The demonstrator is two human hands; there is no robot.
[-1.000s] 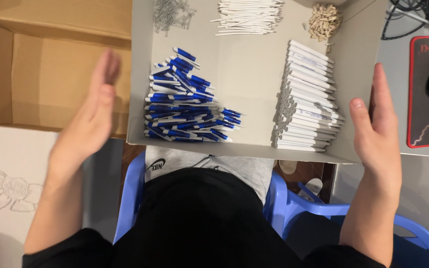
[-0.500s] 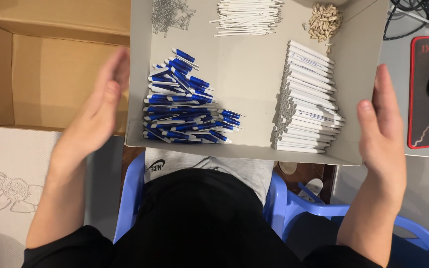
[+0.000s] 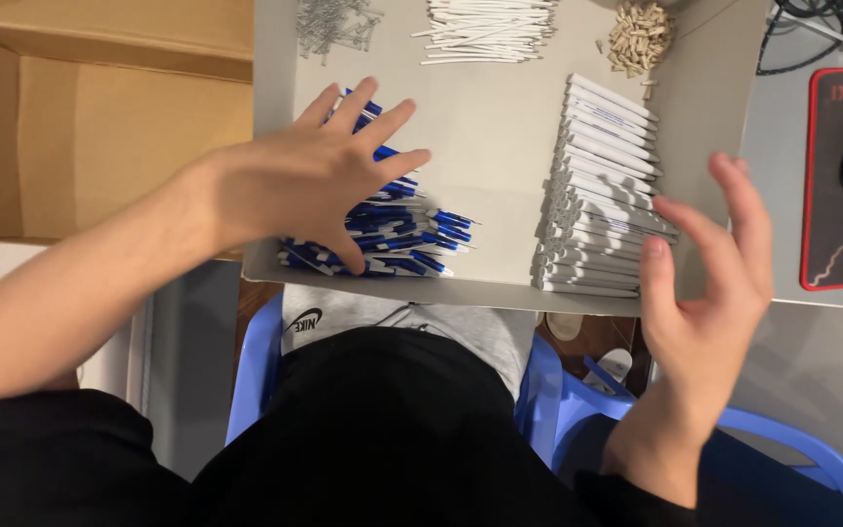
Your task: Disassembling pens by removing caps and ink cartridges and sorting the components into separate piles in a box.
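Head view, left hand (image 3: 319,171) moved from tray edge onto blue pen parts (image 3: 397,229), fingers spread, right hand (image 3: 709,283) open, empty, pile heaped, blue-white.

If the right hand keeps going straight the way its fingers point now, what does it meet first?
The right hand points up and slightly left, so it would probably first reach the stack of white pen barrels on the grey board. Its height above them is unclear.

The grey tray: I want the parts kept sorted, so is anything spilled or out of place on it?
Mostly tidy. A few tan pieces lie loose beside their heap, and the blue caps under the left hand are a jumbled pile. The white barrels sit in neat rows.
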